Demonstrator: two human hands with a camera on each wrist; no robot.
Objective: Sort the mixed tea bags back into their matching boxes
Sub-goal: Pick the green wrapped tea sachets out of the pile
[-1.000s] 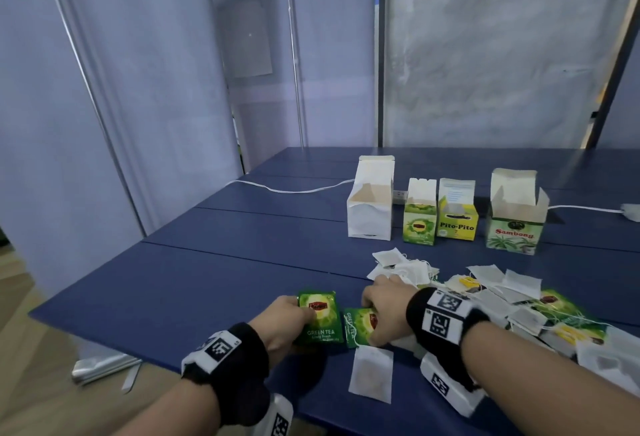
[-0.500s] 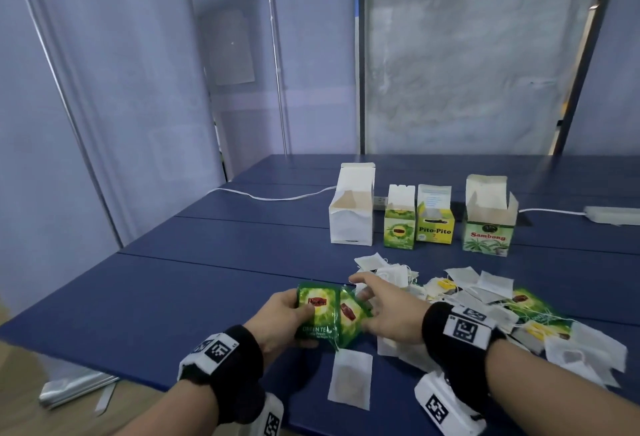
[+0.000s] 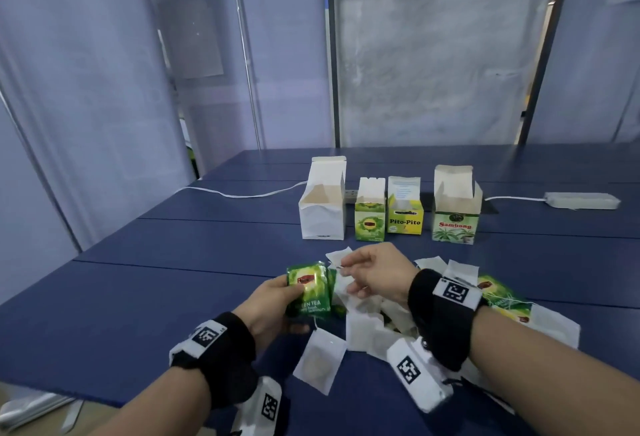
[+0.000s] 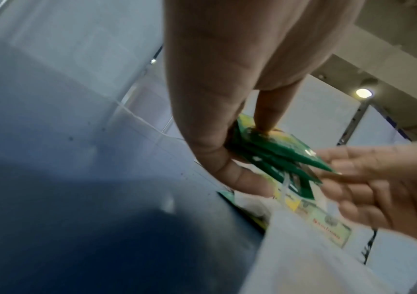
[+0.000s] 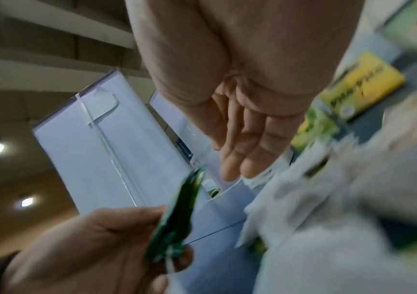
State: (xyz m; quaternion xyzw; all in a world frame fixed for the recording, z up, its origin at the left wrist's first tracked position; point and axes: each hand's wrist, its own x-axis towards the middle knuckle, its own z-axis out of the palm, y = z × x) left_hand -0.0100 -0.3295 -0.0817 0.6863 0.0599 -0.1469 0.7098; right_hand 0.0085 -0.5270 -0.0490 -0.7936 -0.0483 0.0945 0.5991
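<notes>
My left hand [image 3: 294, 288] pinches a small stack of green tea sachets [image 3: 309, 292] between thumb and fingers, held upright just above the table; the left wrist view shows the green tea sachets [image 4: 275, 157] fanned edge-on. My right hand [image 3: 349, 273] hovers beside them with relaxed fingers [image 5: 240, 159] and holds nothing. Below it lies the mixed pile of tea bags [image 3: 433, 273], white paper ones and green packets [image 3: 502, 297]. At the back stand open boxes: a white box [image 3: 323, 207], a green box [image 3: 370, 219], a yellow Pito-Pito box [image 3: 404, 217] and a Sambong box [image 3: 456, 217].
One white tea bag [image 3: 320, 361] lies apart near the front edge of the blue table [image 3: 156, 280]. A white cable [image 3: 239, 195] and a power strip [image 3: 581, 200] lie behind the boxes. The table's left side ends near grey partition walls.
My right hand brought a second green sachet against the one in my left hand, let go and drew slightly up. My left hand now holds both, raised off the table.
</notes>
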